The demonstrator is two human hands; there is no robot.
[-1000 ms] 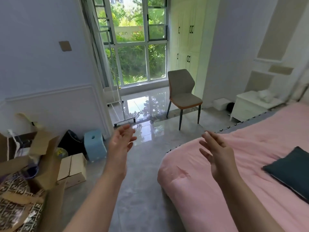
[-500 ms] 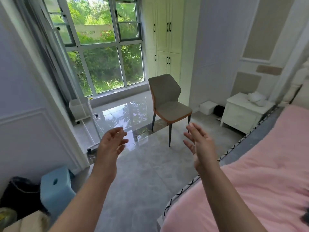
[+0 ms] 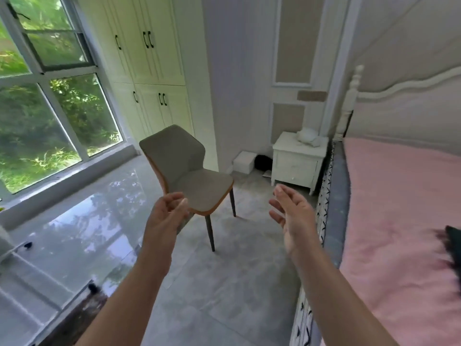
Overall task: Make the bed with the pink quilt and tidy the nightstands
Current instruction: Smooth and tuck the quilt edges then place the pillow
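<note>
Our left hand (image 3: 166,216): we hold it raised over the grey tiled floor (image 3: 224,283), fingers loosely curled toward the palm, holding nothing.
Our right hand (image 3: 293,218): raised beside the bed's left edge, fingers relaxed and slightly spread, holding nothing.
Pink quilt (image 3: 399,221): spread flat over the bed on our right, reaching up to the white carved headboard (image 3: 404,96).
Dark teal cushion (image 3: 452,236): lying on the quilt at the right edge of view, blurred.
Grey padded chair with dark legs (image 3: 189,176): standing on the floor just beyond our left hand.
White two-drawer nightstand (image 3: 296,163): at the bed's head corner; a crumpled white item (image 3: 308,137) sits on its top, near the back edge.
White cupboards (image 3: 149,71): against the far wall, beside the window (image 3: 50,108).
</note>
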